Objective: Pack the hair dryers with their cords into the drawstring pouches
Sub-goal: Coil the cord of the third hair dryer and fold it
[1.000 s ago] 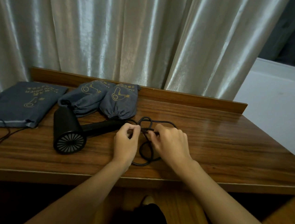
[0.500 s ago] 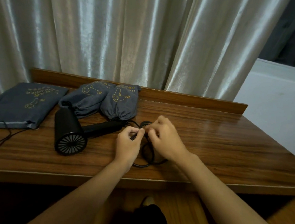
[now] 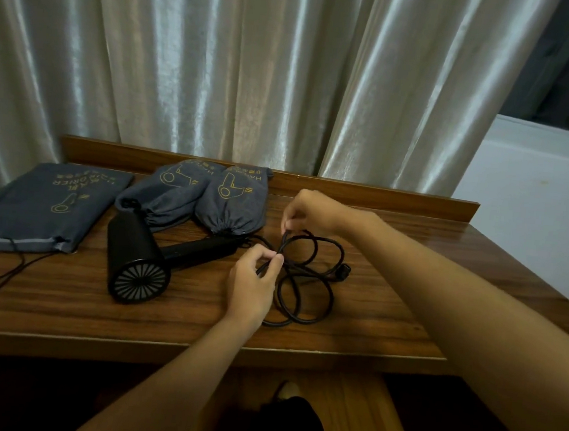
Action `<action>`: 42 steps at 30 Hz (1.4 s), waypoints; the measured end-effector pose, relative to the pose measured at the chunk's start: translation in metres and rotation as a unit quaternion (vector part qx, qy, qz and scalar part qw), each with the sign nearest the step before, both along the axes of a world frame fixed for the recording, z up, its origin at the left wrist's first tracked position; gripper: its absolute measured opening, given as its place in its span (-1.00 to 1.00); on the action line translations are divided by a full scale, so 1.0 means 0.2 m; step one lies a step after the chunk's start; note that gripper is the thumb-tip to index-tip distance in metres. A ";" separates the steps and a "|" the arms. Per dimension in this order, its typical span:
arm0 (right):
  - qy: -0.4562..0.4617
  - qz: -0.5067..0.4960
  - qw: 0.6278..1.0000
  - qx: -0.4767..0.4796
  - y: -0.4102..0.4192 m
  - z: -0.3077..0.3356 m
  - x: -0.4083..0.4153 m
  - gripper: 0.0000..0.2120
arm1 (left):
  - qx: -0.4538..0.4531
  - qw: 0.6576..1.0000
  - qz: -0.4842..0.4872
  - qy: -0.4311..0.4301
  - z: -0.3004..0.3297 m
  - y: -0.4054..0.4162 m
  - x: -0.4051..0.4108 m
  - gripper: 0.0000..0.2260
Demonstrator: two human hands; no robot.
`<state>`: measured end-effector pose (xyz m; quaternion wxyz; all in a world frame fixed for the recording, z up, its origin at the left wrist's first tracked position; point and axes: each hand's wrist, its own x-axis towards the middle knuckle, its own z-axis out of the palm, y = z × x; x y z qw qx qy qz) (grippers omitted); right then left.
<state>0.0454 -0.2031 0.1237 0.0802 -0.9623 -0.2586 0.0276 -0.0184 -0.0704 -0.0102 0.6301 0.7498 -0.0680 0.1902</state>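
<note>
A black hair dryer (image 3: 138, 261) lies on the wooden table (image 3: 62, 306), its grille facing me and its handle pointing right. Its black cord (image 3: 304, 286) lies in loose loops to the right, the plug (image 3: 343, 272) at the far side. My left hand (image 3: 253, 284) pinches the cord near the handle end. My right hand (image 3: 311, 210) pinches a raised strand of the cord further back. Two filled grey pouches (image 3: 232, 200) lie behind the dryer. An empty flat pouch (image 3: 47, 201) lies at the left with its drawstring (image 3: 3, 273) trailing.
A raised wooden lip (image 3: 381, 196) runs along the table's back edge, with pale curtains (image 3: 254, 68) behind it. A white wall (image 3: 536, 189) is at the right. My foot (image 3: 288, 391) shows below the table's front edge.
My right hand has lifted away from my left hand toward the back, drawing a strand of cord up. The loops and plug have become visible. The dryer has stayed put.
</note>
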 end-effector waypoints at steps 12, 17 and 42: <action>0.133 -0.277 0.859 0.410 -0.23 -0.15 -0.03 -0.70 | 0.048 0.999 -0.002 0.022 -0.01 -0.02 0.02 -0.83; 0.099 -0.240 0.889 0.378 -0.25 -0.08 -0.04 -0.73 | 0.058 0.998 0.004 0.028 -0.03 -0.02 0.03 -0.81; 0.174 -0.281 0.850 0.409 -0.39 -0.21 -0.12 -0.78 | 0.104 0.994 -0.018 -0.019 -0.01 -0.02 0.02 -0.87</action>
